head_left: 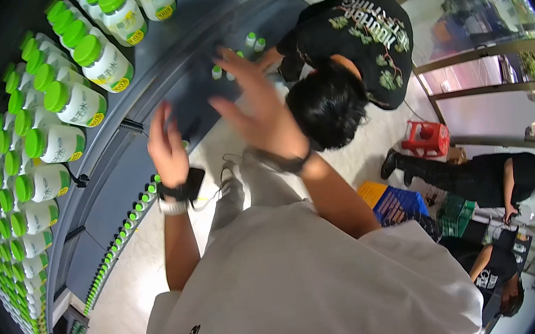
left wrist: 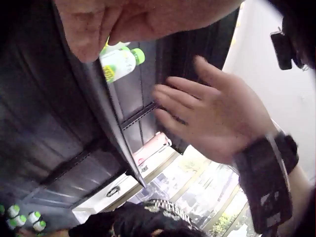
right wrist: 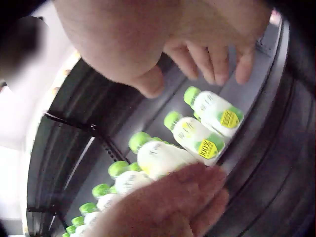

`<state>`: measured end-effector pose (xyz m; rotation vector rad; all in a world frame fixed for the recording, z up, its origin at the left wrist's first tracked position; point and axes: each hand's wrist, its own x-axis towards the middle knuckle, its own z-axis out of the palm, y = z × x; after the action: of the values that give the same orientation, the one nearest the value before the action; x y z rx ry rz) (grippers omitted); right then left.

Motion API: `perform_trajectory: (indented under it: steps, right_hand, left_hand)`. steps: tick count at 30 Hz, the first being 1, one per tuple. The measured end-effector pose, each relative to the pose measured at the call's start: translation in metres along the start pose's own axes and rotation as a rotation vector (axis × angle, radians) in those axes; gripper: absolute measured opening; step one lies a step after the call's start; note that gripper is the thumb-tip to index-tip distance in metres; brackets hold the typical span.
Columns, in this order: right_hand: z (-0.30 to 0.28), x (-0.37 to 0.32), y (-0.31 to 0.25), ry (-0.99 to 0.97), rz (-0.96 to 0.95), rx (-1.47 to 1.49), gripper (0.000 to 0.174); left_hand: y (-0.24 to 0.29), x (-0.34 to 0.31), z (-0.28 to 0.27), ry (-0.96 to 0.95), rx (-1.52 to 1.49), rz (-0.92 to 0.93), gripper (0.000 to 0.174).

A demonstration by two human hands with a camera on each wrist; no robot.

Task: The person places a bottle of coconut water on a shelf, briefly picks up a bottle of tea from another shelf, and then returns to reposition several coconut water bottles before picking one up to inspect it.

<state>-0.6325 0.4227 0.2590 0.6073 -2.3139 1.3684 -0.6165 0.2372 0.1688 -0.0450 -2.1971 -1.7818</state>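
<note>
My left hand (head_left: 166, 149) is raised before the dark shelf, its fingers extended and nothing in it. To its right is my right hand (head_left: 261, 111), blurred, fingers spread and holding nothing. White bottles (head_left: 112, 62) with green caps and yellow 100% labels stand in rows on the upper shelf, left of both hands. In the right wrist view, the left hand (right wrist: 168, 207) overlaps the bottle row, while the right hand (right wrist: 202, 44) is above the end bottle (right wrist: 217, 113). Only part of the left hand (left wrist: 133, 22) appears at the top of the left wrist view.
A curved shelf edge (head_left: 107, 149) runs beside the hands. Lower down, more bottles (head_left: 123, 233) line another shelf. A person in a black shirt (head_left: 365, 43) bends close by on the right, reaching toward several small bottles. Behind are a red stool (head_left: 426, 139) and a green crate (head_left: 456, 215).
</note>
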Motion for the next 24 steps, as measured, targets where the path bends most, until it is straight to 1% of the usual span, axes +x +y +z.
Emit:
perform_trajectory:
  steps: [1, 2, 3, 4, 5, 6, 7, 8, 9, 10, 11, 12, 13, 14, 15, 16, 17, 18, 19, 20, 22, 24]
  right_hand:
    - [-0.038, -0.021, -0.017, -0.059, 0.086, -0.247, 0.045]
    - [-0.067, -0.051, 0.004, 0.035, 0.055, -0.4, 0.04]
    - [-0.091, -0.083, 0.036, 0.195, 0.165, -0.527, 0.039]
    - [-0.1, -0.097, 0.035, 0.368, 0.356, -0.582, 0.044]
    - [-0.089, -0.145, 0.08, 0.239, 0.391, -0.739, 0.043]
    - [-0.059, -0.174, 0.081, 0.041, 0.459, -0.574, 0.041]
    - [-0.024, -0.183, 0.047, -0.228, 0.559, -0.19, 0.04]
    - [-0.001, -0.187, 0.012, -0.538, 0.64, 0.14, 0.039]
    - [0.014, -0.187, -0.011, -0.818, 0.665, 0.353, 0.038]
    - [0.017, -0.19, -0.013, -0.893, 0.706, 0.415, 0.038]
    - [0.02, -0.193, -0.015, -0.969, 0.748, 0.471, 0.038]
    - [0.009, -0.183, -0.012, -0.759, 0.91, 0.356, 0.037]
    - [-0.002, -0.174, -0.008, -0.52, 1.056, 0.262, 0.035]
    - [-0.01, -0.204, 0.034, -0.404, 0.662, -0.084, 0.031]
    - [-0.026, -0.239, 0.069, -0.419, 0.536, -0.353, 0.034]
    - [-0.042, -0.256, 0.079, -0.476, 0.607, -0.433, 0.035]
    - [-0.052, -0.269, 0.082, -0.412, 0.876, -0.215, 0.035]
    - [-0.06, -0.28, 0.078, -0.397, 1.019, -0.129, 0.035]
    - [-0.064, -0.303, 0.082, -0.396, 1.004, -0.169, 0.035]
    - [-0.063, -0.339, 0.089, -0.396, 0.993, -0.207, 0.035]
    - [-0.059, -0.398, 0.082, -0.406, 1.044, -0.269, 0.03]
    - [-0.054, -0.473, 0.081, -0.411, 1.242, -0.048, 0.029]
  left_hand:
    - [-0.021, -0.035, -0.015, -0.025, 0.07, -0.039, 0.039]
    - [-0.049, -0.07, -0.027, -0.037, 0.143, -0.077, 0.039]
    - [-0.077, -0.103, -0.037, -0.031, 0.122, -0.273, 0.038]
    - [-0.106, -0.14, -0.052, -0.024, 0.108, -0.471, 0.037]
    - [-0.147, -0.178, -0.066, -0.079, 0.2, -0.459, 0.035]
    - [-0.175, -0.198, -0.077, -0.145, 0.291, -0.441, 0.033]
    - [-0.177, -0.193, -0.079, -0.201, 0.319, -0.433, 0.033]
    - [-0.177, -0.193, -0.076, -0.255, 0.344, -0.438, 0.033]
    - [-0.177, -0.193, -0.075, -0.314, 0.372, -0.445, 0.034]
    - [-0.182, -0.183, -0.072, -0.336, 0.378, -0.359, 0.033]
    - [-0.185, -0.17, -0.073, -0.381, 0.392, -0.35, 0.033]
    - [-0.186, -0.157, -0.072, -0.415, 0.401, -0.341, 0.033]
    - [-0.189, -0.148, -0.073, -0.381, 0.341, -0.334, 0.031]
    - [-0.192, -0.137, -0.074, -0.345, 0.279, -0.318, 0.03]
    - [-0.188, -0.13, -0.076, -0.342, 0.266, -0.309, 0.028]
    - [-0.188, -0.13, -0.079, -0.35, 0.291, -0.35, 0.028]
    - [-0.19, -0.131, -0.082, -0.36, 0.317, -0.39, 0.028]
    - [-0.196, -0.136, -0.084, -0.374, 0.343, -0.432, 0.027]
    - [-0.229, -0.154, -0.088, -0.336, 0.225, -0.436, 0.025]
    - [-0.212, -0.162, -0.088, -0.36, 0.259, -0.528, 0.025]
    - [-0.246, -0.2, -0.096, -0.474, 0.25, -0.527, 0.024]
    - [-0.247, -0.235, -0.102, -0.518, 0.328, -0.59, 0.023]
